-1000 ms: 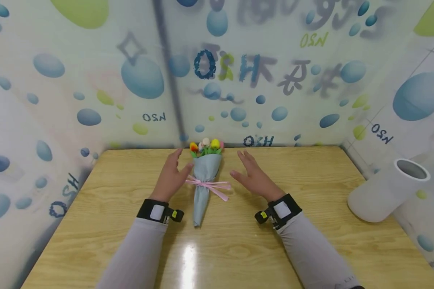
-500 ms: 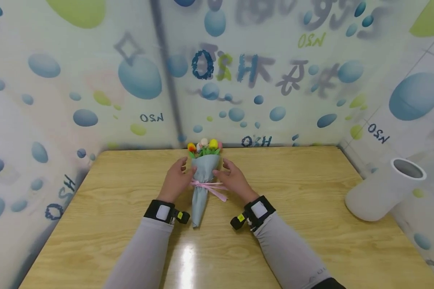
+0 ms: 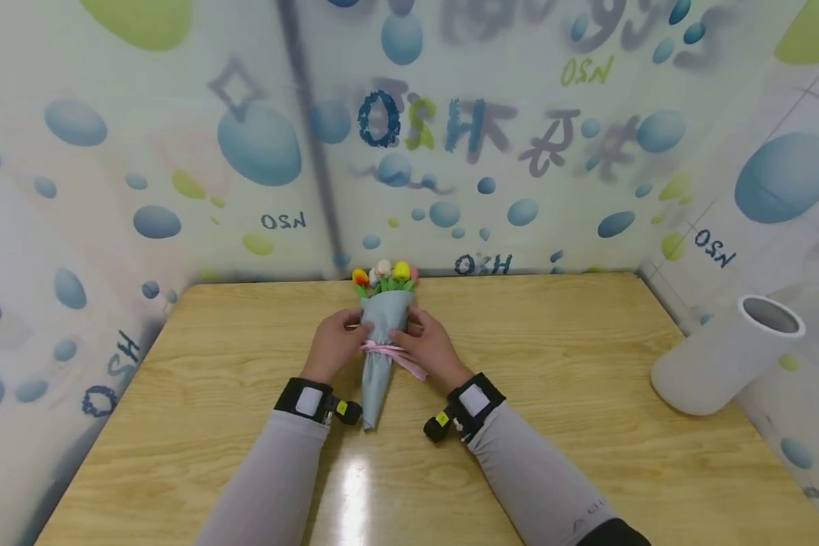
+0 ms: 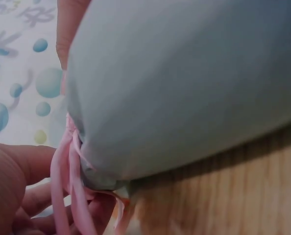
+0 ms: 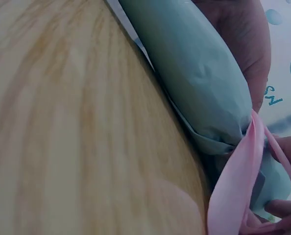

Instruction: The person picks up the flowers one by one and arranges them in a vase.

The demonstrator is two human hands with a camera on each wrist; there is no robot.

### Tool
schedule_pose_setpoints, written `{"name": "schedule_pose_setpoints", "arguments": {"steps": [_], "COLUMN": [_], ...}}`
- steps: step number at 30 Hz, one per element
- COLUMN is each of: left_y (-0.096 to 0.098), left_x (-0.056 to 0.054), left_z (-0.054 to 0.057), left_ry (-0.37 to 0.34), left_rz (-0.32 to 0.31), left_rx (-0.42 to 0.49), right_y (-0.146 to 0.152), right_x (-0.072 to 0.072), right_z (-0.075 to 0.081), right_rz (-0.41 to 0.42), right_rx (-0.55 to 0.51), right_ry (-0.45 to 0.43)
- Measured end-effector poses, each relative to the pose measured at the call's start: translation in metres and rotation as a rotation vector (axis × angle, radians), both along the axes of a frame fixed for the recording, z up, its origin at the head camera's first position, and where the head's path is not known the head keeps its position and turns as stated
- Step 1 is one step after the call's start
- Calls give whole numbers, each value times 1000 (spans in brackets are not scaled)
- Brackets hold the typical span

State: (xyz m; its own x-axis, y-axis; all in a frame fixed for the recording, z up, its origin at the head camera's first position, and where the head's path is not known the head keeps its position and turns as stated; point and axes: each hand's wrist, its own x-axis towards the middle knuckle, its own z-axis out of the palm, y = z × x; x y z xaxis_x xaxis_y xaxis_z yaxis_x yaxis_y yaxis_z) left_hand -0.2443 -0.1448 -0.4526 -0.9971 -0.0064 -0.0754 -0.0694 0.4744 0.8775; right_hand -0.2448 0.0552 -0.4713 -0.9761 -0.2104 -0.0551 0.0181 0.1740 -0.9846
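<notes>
A small flower bouquet [image 3: 386, 303] lies on the wooden table, wrapped in pale blue-grey paper. Its red-orange, white, yellow and pink flowers point toward the back wall. A pink ribbon [image 3: 412, 367] ties its middle, with loose tails toward the right. My left hand [image 3: 334, 345] grips the wrapping from the left, thumb on top, just above the ribbon. From the opposite side my right hand [image 3: 435, 350] holds it, thumb over the front near the knot. Both wrist views show the wrapping [image 4: 184, 83] close up, with fingers around the ribbon [image 5: 238, 186]; some fingertips are hidden behind the paper.
A tall white vase [image 3: 713, 368] with an open round mouth stands at the right side of the wooden table [image 3: 553, 455]. A wall covering [image 3: 519, 152] printed with blue and green drops rises behind the table and along both sides.
Both hands have come inward from either side of the bouquet, the right one travelling farther left, and their fingers have closed on the wrapping. The bouquet stays in place.
</notes>
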Motion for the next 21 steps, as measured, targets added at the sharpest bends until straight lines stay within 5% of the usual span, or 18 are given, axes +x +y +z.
{"name": "schedule_pose_setpoints", "arguments": {"steps": [21], "left_y": [8], "left_x": [6], "left_z": [4], "left_ry": [-15], "left_rz": [-7], "left_rx": [-13], "right_y": [-1], "right_x": [6], "right_z": [1], "right_rz": [-18], "right_rx": [64], "right_ry": [-41]}}
